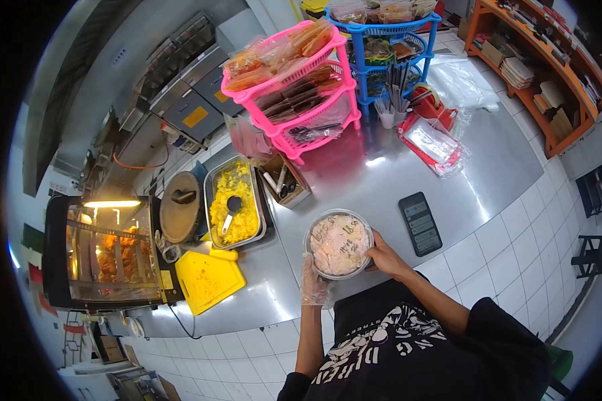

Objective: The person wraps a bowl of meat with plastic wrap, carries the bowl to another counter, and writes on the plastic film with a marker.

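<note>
A round clear plastic tub (341, 244) with a lid sits between my hands at the table's near edge. Pale pinkish food fills it, and dark handwriting marks the lid. My left hand (312, 281), in a thin clear plastic glove, grips the tub's left side. My bare right hand (385, 257) holds its right side, fingers partly hidden behind the rim. To the right lies a smartphone (421, 224) with its screen lit. On the left stands a metal tray (263, 217) of yellow chopped food (237, 190) with a measuring scoop (231, 212) resting in it.
A yellow cutting board (207, 284), a round wooden block (180, 224) and a heated display case (107, 257) are at left. Pink (308, 127) and blue (384, 30) racks stand at the back. A small box (294, 196) and a red tape dispenser (441, 120) sit on the steel table (374, 180).
</note>
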Motion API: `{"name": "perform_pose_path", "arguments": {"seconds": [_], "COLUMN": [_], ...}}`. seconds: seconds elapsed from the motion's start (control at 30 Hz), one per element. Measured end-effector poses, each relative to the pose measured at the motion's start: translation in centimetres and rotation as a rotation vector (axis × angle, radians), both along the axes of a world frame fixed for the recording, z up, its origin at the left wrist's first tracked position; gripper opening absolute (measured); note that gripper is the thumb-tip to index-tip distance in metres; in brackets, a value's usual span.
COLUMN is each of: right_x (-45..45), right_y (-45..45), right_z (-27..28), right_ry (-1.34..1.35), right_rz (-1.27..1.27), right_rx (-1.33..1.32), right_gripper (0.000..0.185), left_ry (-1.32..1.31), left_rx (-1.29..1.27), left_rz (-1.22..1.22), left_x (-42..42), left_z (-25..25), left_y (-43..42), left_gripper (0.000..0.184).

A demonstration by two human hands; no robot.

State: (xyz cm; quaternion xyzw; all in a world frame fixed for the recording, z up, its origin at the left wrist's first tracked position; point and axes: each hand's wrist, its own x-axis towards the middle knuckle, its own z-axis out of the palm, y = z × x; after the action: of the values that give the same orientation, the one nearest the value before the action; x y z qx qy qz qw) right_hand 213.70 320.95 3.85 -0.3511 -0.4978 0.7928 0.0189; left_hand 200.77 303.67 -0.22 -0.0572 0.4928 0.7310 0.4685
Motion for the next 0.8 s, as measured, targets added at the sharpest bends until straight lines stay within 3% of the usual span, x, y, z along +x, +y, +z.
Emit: {"name": "perform_pose_path", "arguments": {"seconds": [0.1,0.13,0.27,0.33,0.4,0.47,0.57,0.7,0.8], "right_x": [-0.6,-1.2,-7.7,-12.9,-18.8,-23.1,-25.8,-26.3,-26.7], "right_y": [-1.0,-1.0,0.1,-0.9,-2.5,-5.0,-8.0,-12.1,-12.3], "right_z": [-2.9,0.1,5.9,4.9,2.8,1.3,-1.8,-4.7,-6.6], "right_ry": [-0.03,0.007,0.277,0.33,0.179,-0.009,-0.036,-0.201,-0.225], "right_rz": [-0.121,-0.204,0.085,0.314,0.668,0.923,0.94,0.562,0.571], "right_rx": [0.913,1.056,1.062,1.052,1.248,1.283,1.225,1.196,1.266], "right_gripper": [0.07,0.061,0.032,0.031,0.028,0.032,0.038,0.036,0.034], "left_ry": [-0.004,-0.024,0.028,0.028,0.087,0.073,0.049,0.014,-0.007], "left_rx": [-0.084,-0.126,-0.119,-0.107,-0.098,-0.125,-0.155,-0.162,-0.157], "left_rz": [0.039,0.063,0.07,0.092,0.113,0.204,0.333,0.521,0.615], "left_x": [0.0,0.0,0.7,1.5,2.1,2.7,3.5,4.3,4.9], "left_z": [0.0,0.1,0.1,1.3,2.3,1.9,0.9,0.9,0.6], "left_y": [-0.7,-0.8,-0.8,-0.7,-1.2,-2.8,-6.1,-9.2,-11.0], "left_gripper": [0.054,0.05,0.051,0.053,0.063,0.067,0.072,0.073,0.068]}}
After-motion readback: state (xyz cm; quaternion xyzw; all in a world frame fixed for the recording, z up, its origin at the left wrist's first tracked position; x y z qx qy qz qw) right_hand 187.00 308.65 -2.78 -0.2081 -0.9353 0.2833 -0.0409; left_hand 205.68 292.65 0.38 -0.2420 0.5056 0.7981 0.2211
